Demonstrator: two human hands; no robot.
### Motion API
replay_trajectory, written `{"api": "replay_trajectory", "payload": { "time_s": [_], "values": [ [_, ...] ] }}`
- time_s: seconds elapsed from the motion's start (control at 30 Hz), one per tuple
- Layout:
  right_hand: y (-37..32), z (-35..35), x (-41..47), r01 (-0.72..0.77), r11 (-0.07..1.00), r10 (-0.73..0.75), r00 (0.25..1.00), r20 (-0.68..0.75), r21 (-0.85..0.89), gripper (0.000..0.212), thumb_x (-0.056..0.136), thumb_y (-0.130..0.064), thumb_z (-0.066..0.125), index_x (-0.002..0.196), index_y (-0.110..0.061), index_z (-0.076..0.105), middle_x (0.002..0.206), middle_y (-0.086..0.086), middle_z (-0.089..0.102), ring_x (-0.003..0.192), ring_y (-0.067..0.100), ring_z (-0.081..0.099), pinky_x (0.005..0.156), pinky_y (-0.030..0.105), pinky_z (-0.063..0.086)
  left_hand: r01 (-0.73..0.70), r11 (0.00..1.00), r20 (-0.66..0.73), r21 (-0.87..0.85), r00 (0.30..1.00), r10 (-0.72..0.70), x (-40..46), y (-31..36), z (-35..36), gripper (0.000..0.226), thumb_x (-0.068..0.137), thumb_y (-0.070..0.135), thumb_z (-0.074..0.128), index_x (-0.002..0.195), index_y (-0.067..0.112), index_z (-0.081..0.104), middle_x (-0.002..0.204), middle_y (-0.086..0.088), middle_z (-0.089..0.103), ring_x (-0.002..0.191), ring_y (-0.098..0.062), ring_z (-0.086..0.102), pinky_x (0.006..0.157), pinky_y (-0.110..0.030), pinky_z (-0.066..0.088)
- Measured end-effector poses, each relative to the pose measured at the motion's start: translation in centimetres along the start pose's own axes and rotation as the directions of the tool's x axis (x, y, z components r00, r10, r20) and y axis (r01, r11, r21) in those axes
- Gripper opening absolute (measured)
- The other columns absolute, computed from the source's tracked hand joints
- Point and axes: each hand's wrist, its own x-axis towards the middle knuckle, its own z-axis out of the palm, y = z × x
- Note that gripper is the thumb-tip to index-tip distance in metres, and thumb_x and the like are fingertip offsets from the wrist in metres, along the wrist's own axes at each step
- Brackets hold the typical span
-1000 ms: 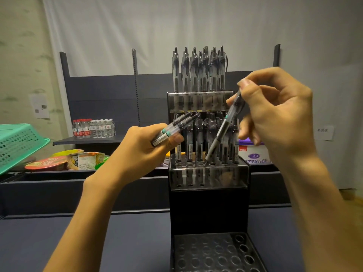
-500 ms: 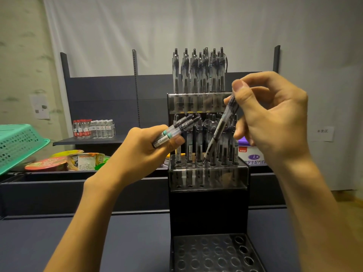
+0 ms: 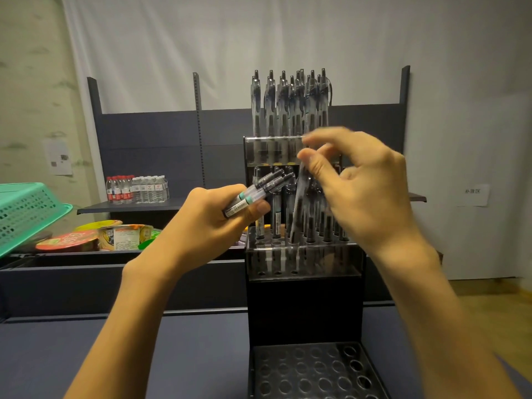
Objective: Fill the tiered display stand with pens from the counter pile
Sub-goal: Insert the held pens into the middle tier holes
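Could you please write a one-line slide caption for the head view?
Right hand lowers a pen into the stand's middle tier; left hand holds two spares.

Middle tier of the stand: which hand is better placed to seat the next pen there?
Probably the right hand. It hovers over the middle tier by a pen going into a hole. The left hand grips two spare pens beside the stand, so it serves as the supply.

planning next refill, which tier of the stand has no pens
The bottom tier, nearest the camera: its holes show bare, while the top and middle tiers hold upright pens.
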Motion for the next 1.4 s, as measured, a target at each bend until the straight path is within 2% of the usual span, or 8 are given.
{"api": "replay_trajectory", "payload": {
  "time_s": [0.13, 0.27, 0.43, 0.63, 0.83, 1.1, 1.23, 1.4],
  "values": [
    [0.2, 0.3, -0.3, 0.016, 0.977, -0.001, 0.998, 0.069, -0.211, 0.029, 0.09, -0.04, 0.062, 0.115, -0.028, 0.069, 0.102, 0.003, 0.059, 0.082, 0.012, 0.054, 0.065, 0.018, 0.038, -0.003, 1.0, 0.005, 0.004, 1.0, 0.003, 0.0, -0.1, 0.0, 0.023, 0.087, 0.045, 0.051, 0.075, 0.026, 0.056, 0.059, 0.004, 0.056, 0.054, -0.016, 0.057, 0.05, -0.037, 0.048],
    [-0.5, -0.1, -0.2, 0.013, 0.965, 0.033, 0.985, 0.168, -0.263, 0.03, 0.092, -0.043, 0.057, 0.119, -0.034, 0.066, 0.108, -0.001, 0.054, 0.09, 0.011, 0.053, 0.072, 0.026, 0.041, 0.002, 1.0, 0.004, 0.003, 1.0, -0.002, 0.0, -0.2, 0.0, 0.03, 0.087, 0.045, 0.051, 0.077, 0.017, 0.059, 0.06, 0.004, 0.056, 0.055, -0.014, 0.058, 0.051, -0.036, 0.049],
    [-0.7, -0.2, -0.2, 0.025, 0.969, 0.04, 0.966, 0.254, -0.248, 0.03, 0.092, -0.04, 0.057, 0.12, -0.036, 0.065, 0.109, -0.005, 0.055, 0.096, 0.011, 0.054, 0.077, 0.027, 0.044, -0.011, 1.0, 0.012, 0.008, 1.0, 0.011, 0.0, -0.3, 0.0, 0.027, 0.09, 0.048, 0.052, 0.078, 0.025, 0.057, 0.06, 0.005, 0.057, 0.054, -0.015, 0.057, 0.05, -0.038, 0.048],
    [-1.1, -0.7, 0.0, -0.036, 0.998, 0.024, 0.978, 0.207, 0.052, 0.012, 0.089, -0.026, 0.066, 0.098, -0.023, 0.073, 0.095, -0.007, 0.065, 0.063, -0.004, 0.054, 0.057, 0.009, 0.035, -0.005, 1.0, -0.011, 0.015, 1.0, 0.005, 0.0, -0.4, 0.0, 0.037, 0.089, 0.053, 0.049, 0.078, 0.018, 0.059, 0.059, 0.006, 0.056, 0.052, -0.013, 0.056, 0.049, -0.036, 0.047],
    [-1.9, -0.9, 0.0, -0.136, 0.972, 0.066, 0.941, 0.332, 0.192, 0.016, 0.089, -0.03, 0.064, 0.088, -0.017, 0.072, 0.079, -0.003, 0.067, 0.05, -0.007, 0.054, 0.044, 0.01, 0.036, -0.01, 0.999, -0.042, 0.03, 0.999, 0.011, 0.1, -0.4, -0.1, 0.041, 0.088, 0.054, 0.048, 0.077, 0.016, 0.059, 0.059, 0.006, 0.056, 0.051, -0.014, 0.054, 0.045, -0.028, 0.044],
    [-1.9, -0.1, 0.1, -0.206, 0.947, 0.159, 0.968, 0.195, 0.248, 0.017, 0.094, -0.03, 0.059, 0.085, -0.017, 0.066, 0.077, 0.0, 0.068, 0.047, 0.005, 0.056, 0.048, 0.026, 0.045, 0.012, 1.0, -0.021, 0.02, 1.0, -0.012, -0.1, -0.3, -0.3, 0.036, 0.083, 0.059, 0.055, 0.067, 0.028, 0.051, 0.057, 0.009, 0.051, 0.048, -0.013, 0.046, 0.044, -0.017, 0.034],
    [-2.0, -0.7, 0.4, -0.245, 0.886, 0.245, 0.968, 0.053, 0.393, 0.019, 0.096, -0.024, 0.056, 0.086, -0.009, 0.06, 0.078, 0.003, 0.068, 0.034, 0.013, 0.051, 0.034, 0.018, 0.038, 0.052, 0.997, -0.001, 0.064, 0.999, -0.052, -0.4, -0.7, -1.0, 0.046, 0.076, 0.065, 0.056, 0.064, 0.021, 0.054, 0.056, 0.005, 0.051, 0.047, -0.012, 0.044, 0.044, -0.018, 0.033],
    [-2.3, -1.1, 0.5, -0.188, 0.86, 0.266, 0.959, -0.102, 0.474, 0.015, 0.096, -0.025, 0.057, 0.087, -0.014, 0.055, 0.079, 0.003, 0.067, 0.034, 0.016, 0.052, 0.035, 0.016, 0.037, 0.112, 0.992, 0.051, 0.049, 0.992, -0.115, -0.5, -0.6, -1.8, 0.043, 0.075, 0.056, 0.061, 0.059, 0.016, 0.057, 0.048, 0.014, 0.051, 0.046, -0.008, 0.047, 0.046, -0.014, 0.035]
  ]
}}
